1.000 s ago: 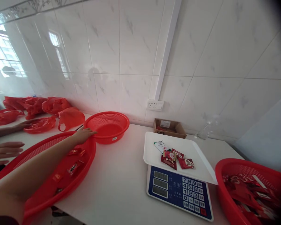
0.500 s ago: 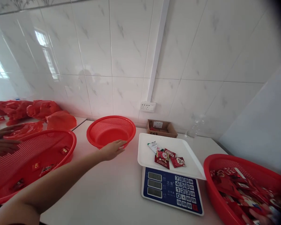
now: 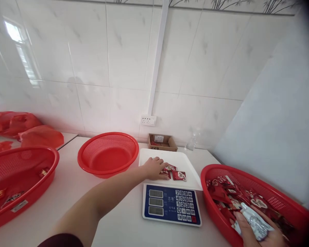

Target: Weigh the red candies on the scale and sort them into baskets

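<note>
My left hand (image 3: pixel 154 168) rests on the white scale tray (image 3: pixel 187 161), its fingers apart over several small red snack packets (image 3: pixel 179 175) and touching some of them. Part of that pile is hidden under the hand. Below the tray shows the blue keypad panel of the digital scale (image 3: pixel 171 206). At the lower right, my right hand (image 3: pixel 247 230) is closed on a silver-white packet (image 3: pixel 256 219). It holds this over the red basket (image 3: pixel 208 192) filled with mostly red packets.
A red round basket (image 3: pixel 108 171) stands left of the scale. Further left, another red basket (image 3: pixel 50 164) holds a few packets, near red plastic bags (image 3: pixel 41 137). Behind the scale are a cardboard box (image 3: pixel 164 147), a clear plastic bottle (image 3: pixel 192 141) and a wall socket (image 3: pixel 148 120).
My left hand has moved right, from the round basket's rim onto the packets on the tray. My right hand has risen from among the packets with a silver-white one. The view has turned right.
</note>
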`<state>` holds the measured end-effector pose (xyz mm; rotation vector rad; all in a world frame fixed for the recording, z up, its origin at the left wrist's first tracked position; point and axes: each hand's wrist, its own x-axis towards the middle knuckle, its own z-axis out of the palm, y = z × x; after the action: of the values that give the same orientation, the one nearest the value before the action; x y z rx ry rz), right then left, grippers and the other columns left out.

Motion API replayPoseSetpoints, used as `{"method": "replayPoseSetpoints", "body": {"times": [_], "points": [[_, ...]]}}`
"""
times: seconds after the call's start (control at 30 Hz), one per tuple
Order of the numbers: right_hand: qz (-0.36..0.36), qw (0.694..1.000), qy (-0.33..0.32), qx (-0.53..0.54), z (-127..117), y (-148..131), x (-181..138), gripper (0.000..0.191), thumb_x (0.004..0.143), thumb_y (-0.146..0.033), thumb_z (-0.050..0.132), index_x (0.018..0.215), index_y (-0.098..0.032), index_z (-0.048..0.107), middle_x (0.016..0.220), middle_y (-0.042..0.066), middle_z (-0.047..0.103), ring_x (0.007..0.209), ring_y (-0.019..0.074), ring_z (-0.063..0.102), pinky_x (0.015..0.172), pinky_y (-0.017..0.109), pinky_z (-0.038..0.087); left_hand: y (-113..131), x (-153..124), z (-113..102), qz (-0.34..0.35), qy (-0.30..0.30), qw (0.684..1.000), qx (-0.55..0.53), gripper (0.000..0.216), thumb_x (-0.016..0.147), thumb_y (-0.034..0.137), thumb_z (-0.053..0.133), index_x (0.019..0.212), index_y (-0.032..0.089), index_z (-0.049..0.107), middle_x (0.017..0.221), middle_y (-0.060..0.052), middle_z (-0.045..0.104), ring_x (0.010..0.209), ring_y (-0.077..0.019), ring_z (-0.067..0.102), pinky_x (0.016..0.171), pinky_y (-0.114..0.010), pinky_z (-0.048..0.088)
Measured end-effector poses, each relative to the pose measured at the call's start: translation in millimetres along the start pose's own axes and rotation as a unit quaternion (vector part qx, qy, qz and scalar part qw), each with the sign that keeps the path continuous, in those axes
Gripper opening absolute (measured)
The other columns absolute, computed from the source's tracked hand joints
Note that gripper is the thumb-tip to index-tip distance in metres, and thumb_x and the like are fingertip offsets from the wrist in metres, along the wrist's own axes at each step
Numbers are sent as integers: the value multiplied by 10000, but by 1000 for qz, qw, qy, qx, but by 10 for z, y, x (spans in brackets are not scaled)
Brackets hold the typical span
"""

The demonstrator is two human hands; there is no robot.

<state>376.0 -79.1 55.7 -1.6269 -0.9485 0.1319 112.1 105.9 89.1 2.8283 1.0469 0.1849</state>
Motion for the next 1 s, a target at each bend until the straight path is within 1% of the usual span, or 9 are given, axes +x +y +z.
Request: {"method": "replayPoseSetpoints", "body": {"times": [0.17, 0.33, 0.43, 0.6, 0.73, 0.8, 0.87, 0.93, 1.0], "points": [[28, 999, -15, -15, -10, -106, -17, 619, 665, -562, 600, 1114, -143, 517, 989, 127, 594, 874, 315, 578, 791, 494, 455, -84, 43, 5, -54, 37, 998, 21, 465, 869, 535, 324, 1096, 217, 577, 1027, -112, 598, 975, -276, 525, 770, -386, 425], [32, 999, -13, -21, 3, -189, -32, 621, 657, -569, 594, 1108, -148, 522, 1021, 147, 591, 925, 331, 568, 826, 499, 438, -125, -13, -36, -104, 88, 990, 29, 391, 915, 433, 281, 1030, 223, 591, 988, -80, 603, 966, -230, 532, 740, -321, 430], [31, 999, -11, -22, -3, -216, -31, 623, 657, -572, 587, 1108, -146, 526, 1010, 148, 596, 906, 322, 574, 803, 477, 453, -220, -109, -175, -146, 118, 982, 33, 399, 928, 419, 245, 1047, 226, 573, 1010, -72, 598, 982, -216, 530, 741, -305, 428], [38, 999, -13, -32, -18, -234, -35, 663, 653, -593, 580, 1129, -136, 517, 1027, 157, 595, 918, 330, 570, 801, 484, 446, -651, -470, -545, -241, 134, 960, 45, 427, 926, 416, 214, 1037, 208, 571, 1062, -102, 587, 1036, -260, 515, 788, -361, 419], [37, 999, -10, -27, -7, -190, -35, 646, 673, -594, 567, 1137, -147, 514, 1054, 143, 586, 944, 326, 561, 837, 498, 428, -904, -722, -687, -295, 107, 948, 49, 437, 870, 460, 363, 1115, 151, 551, 1150, -185, 559, 1150, -381, 434, 907, -549, 320], [47, 999, -14, -22, 5, -138, -30, 648, 674, -594, 574, 1144, -152, 507, 1059, 142, 582, 949, 328, 559, 841, 501, 425, -858, -724, -641, -276, 94, 956, 43, 523, 845, 492, 408, 1237, 151, 470, 1315, -193, 451, 1268, -394, 296, 986, -583, 210], [53, 998, -22, -19, 14, -88, -25, 662, 671, -598, 579, 1159, -157, 496, 1057, 142, 580, 955, 334, 556, 846, 509, 419, -696, -631, -523, -227, 77, 971, 26, 590, 851, 528, 384, 1331, 185, 371, 1440, -145, 313, 1348, -333, 163, 1057, -515, 137], [53, 998, -26, -16, 16, -66, -22, 675, 668, -604, 580, 1170, -162, 486, 1062, 143, 577, 962, 337, 552, 846, 511, 417, -464, -472, -357, -169, 52, 984, 0, 650, 844, 581, 360, 1380, 219, 297, 1489, -104, 230, 1374, -281, 100, 1086, -445, 124], [50, 998, -28, -14, 9, -84, -24, 683, 665, -611, 574, 1168, -158, 483, 1060, 146, 577, 958, 336, 552, 843, 506, 418, -219, -285, -178, -117, 24, 992, -30, 683, 839, 626, 308, 1404, 248, 244, 1502, -80, 203, 1377, -254, 115, 1085, -412, 163]]}}
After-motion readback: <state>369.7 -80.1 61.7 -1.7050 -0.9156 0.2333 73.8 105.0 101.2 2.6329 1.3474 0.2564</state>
